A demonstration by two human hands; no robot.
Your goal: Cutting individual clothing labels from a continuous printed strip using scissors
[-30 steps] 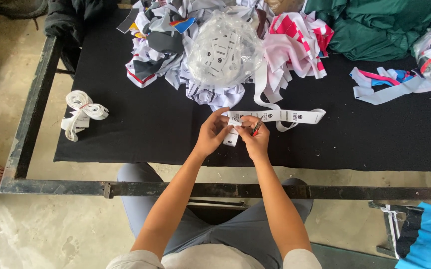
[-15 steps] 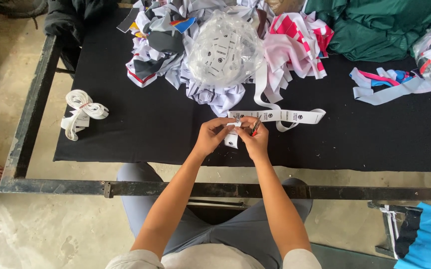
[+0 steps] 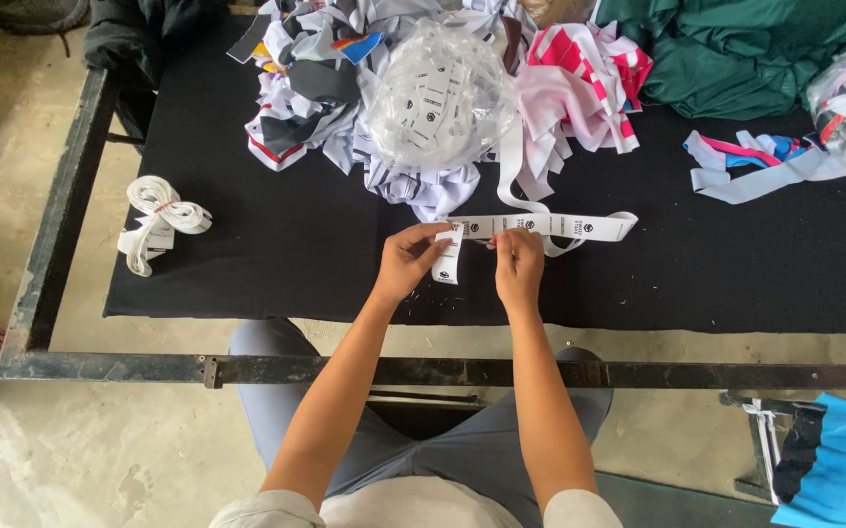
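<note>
A long white printed label strip (image 3: 550,226) lies across the black cloth (image 3: 286,254) covering the table. My left hand (image 3: 409,260) pinches its near end, where a short piece (image 3: 447,258) hangs down folded. My right hand (image 3: 519,266) grips the strip just to the right, fingers closed on it. Both hands sit close together near the cloth's front edge. The strip runs right and loops back towards the pile.
A clear plastic bag of white labels (image 3: 436,93) sits on a heap of fabric scraps (image 3: 325,78). A bundled white ribbon roll (image 3: 161,219) lies at left. Green cloth (image 3: 736,49) and pink-white fabric (image 3: 589,78) are at the back; a metal table frame (image 3: 403,372) runs in front.
My hands have moved slightly apart along the strip, and the folded end now hangs lower under my left fingers.
</note>
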